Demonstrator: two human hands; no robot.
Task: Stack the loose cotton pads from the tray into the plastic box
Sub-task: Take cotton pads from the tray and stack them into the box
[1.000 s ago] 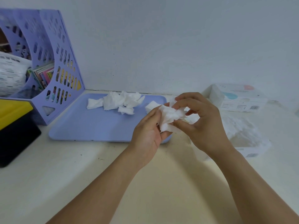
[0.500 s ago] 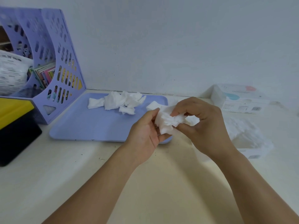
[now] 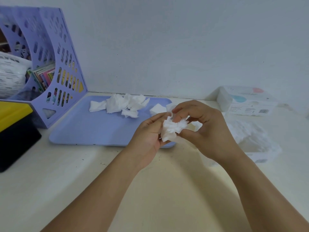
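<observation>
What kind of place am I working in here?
Probably a home or office desk set against a wall: a lilac file holder with booklets, a lilac tray of cotton pads, a packaged box.

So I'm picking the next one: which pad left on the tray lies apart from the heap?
The single flat pad nearest the hands, right of the crumpled heap.
</observation>
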